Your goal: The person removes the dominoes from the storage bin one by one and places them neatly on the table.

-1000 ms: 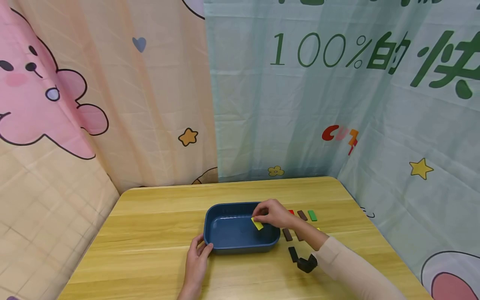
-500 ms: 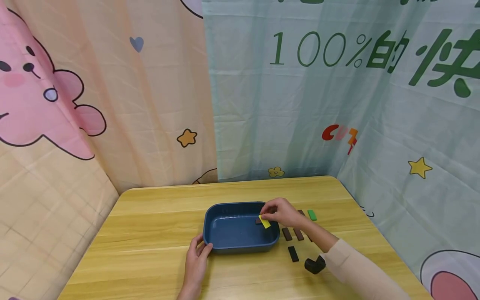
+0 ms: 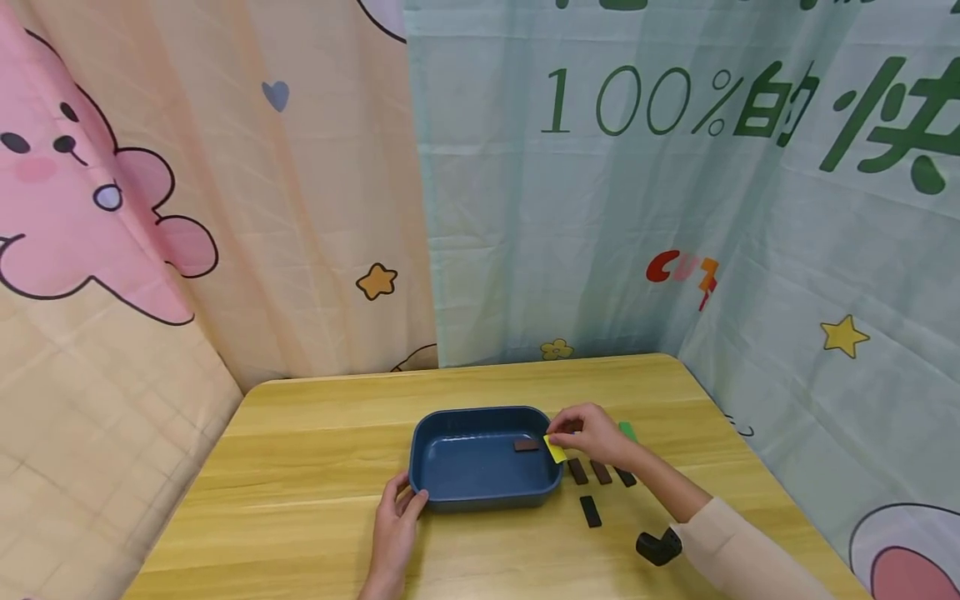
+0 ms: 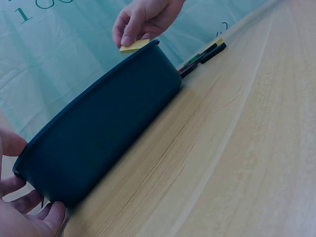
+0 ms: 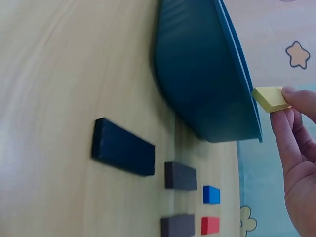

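Note:
My left hand (image 3: 395, 533) grips the near left corner of a deep blue tray (image 3: 480, 503) on the table, the thumb at the near rim. In the left wrist view its fingertips (image 4: 12, 143) lie against the tray's end. My right hand (image 3: 588, 433) pinches a flat yellow block (image 3: 555, 450) between thumb and fingers. That block is held tilted at the tray's right rim, as the right wrist view shows as well. A single brown block (image 3: 527, 446) lies on the tray floor toward the right.
Right of the tray lie dark blocks, among them a black block (image 3: 590, 512) near the front, plus a green block (image 3: 627, 431). The right wrist view shows a blue block (image 5: 211, 194) and a red block (image 5: 210, 225). A black wrist device (image 3: 659, 547) sits by the right sleeve.
My right hand has moved right with the yellow block, from over the tray's inside to its right rim. The brown block inside has come into view. My left hand keeps its hold.

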Demonstrator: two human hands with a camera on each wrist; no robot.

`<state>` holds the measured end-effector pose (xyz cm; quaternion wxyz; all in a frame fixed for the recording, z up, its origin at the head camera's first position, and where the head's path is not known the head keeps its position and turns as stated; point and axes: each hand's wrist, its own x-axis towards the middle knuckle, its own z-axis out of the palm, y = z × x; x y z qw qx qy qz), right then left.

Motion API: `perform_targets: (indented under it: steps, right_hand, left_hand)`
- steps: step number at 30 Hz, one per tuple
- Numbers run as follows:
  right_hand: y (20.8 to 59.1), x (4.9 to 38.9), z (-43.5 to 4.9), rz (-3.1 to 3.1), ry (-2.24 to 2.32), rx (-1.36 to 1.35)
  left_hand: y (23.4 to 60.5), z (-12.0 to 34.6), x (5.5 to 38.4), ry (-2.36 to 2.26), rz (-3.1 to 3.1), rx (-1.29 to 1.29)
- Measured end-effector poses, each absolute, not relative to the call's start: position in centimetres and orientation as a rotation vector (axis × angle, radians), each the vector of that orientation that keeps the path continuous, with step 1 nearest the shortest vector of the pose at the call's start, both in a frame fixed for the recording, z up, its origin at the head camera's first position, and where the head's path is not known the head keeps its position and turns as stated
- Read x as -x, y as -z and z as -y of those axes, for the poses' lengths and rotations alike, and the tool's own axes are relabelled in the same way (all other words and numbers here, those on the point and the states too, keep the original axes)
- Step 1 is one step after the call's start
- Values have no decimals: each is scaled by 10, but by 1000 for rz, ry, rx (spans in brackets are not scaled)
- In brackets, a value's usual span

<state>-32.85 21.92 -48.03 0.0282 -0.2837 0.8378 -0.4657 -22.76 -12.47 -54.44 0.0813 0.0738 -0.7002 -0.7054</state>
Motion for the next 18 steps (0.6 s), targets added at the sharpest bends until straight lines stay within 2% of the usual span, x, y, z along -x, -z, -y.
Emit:
perform_targets:
  steps: [18]
  right_hand:
    - [499, 308, -252, -2603, 1451, 746]
  left_hand:
    - [544, 124, 227, 2097, 2096, -225]
